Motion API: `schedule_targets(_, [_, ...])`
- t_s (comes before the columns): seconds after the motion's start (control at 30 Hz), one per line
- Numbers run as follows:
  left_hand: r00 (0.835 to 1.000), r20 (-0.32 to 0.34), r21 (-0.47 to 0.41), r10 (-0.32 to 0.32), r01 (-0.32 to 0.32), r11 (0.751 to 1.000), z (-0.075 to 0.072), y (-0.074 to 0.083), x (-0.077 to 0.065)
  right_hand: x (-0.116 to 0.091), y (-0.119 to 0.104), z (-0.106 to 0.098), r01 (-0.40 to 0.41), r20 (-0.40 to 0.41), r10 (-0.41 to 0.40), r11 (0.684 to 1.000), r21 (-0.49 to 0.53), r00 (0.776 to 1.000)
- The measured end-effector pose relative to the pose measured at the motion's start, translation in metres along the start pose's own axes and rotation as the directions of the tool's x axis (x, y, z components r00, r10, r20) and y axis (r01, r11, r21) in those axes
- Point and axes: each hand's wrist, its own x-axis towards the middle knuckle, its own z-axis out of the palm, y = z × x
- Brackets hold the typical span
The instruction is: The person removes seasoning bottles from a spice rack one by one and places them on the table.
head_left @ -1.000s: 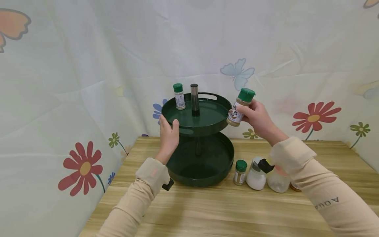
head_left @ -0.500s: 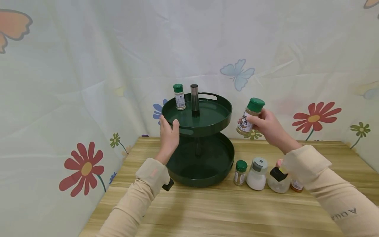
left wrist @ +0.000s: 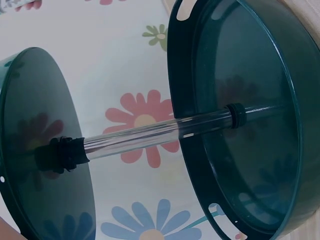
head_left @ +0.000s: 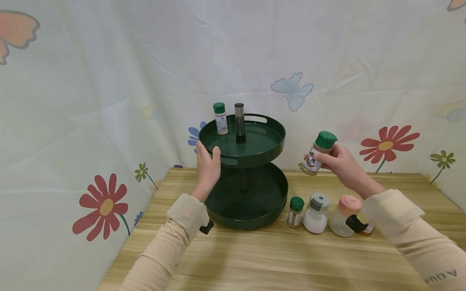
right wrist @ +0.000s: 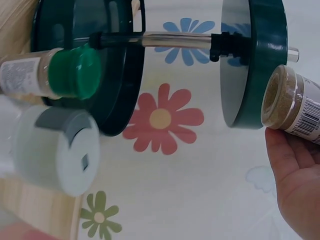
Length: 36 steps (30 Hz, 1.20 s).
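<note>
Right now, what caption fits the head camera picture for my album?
Right hand holds a green-capped jar while left hand touches the upper green tray.

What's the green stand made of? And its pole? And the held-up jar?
The stand looks like glossy painted metal or plastic: flowers reflect in it. Its pole seems polished metal: bright streaks. The jar is clear plastic or glass: powder shows through. Its smooth lid looks plastic.

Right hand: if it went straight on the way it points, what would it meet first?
Probably the upper tray, at its right rim, with the jar in the right hand leading. Depth is unclear; it may miss.
</note>
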Motion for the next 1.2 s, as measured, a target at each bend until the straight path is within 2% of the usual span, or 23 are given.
schedule_targets(0.23, [1.0, -0.002, -0.003, -0.003, 0.003, 1.0, 0.0, 0.0, 0.0, -0.011, 0.009, -0.01, 0.001, 0.008, 0.0, 1.0, -0.017, 1.0])
schedule_targets(0.4, [1.0, -0.003, -0.007, -0.002, 0.002, 1.0, 0.001, 0.0, 0.0, -0.019, 0.016, -0.02, -0.036, -0.002, 0.036, 0.995, -0.09, 0.999])
schedule_targets(0.57, [1.0, -0.007, -0.006, 0.0, 0.0, 1.0, 0.001, -0.001, 0.0, -0.027, 0.021, -0.03, -0.1, -0.025, 0.096, 0.975, -0.196, 0.995])
schedule_targets(0.67, [1.0, -0.008, -0.002, 0.008, -0.008, 1.0, 0.001, 0.0, 0.0, -0.031, 0.023, -0.035, -0.125, -0.028, 0.122, 0.966, -0.227, 0.992])
schedule_targets(0.9, [1.0, -0.006, -0.007, 0.02, -0.02, 1.0, 0.0, 0.0, 0.0, -0.041, 0.031, -0.046, -0.154, -0.043, 0.148, 0.935, -0.32, 0.988])
schedule_targets(1.2, [1.0, -0.012, -0.008, 0.013, -0.013, 1.0, 0.002, -0.003, 0.001, -0.055, 0.043, -0.063, -0.197, -0.036, 0.196, 0.928, -0.317, 0.98])
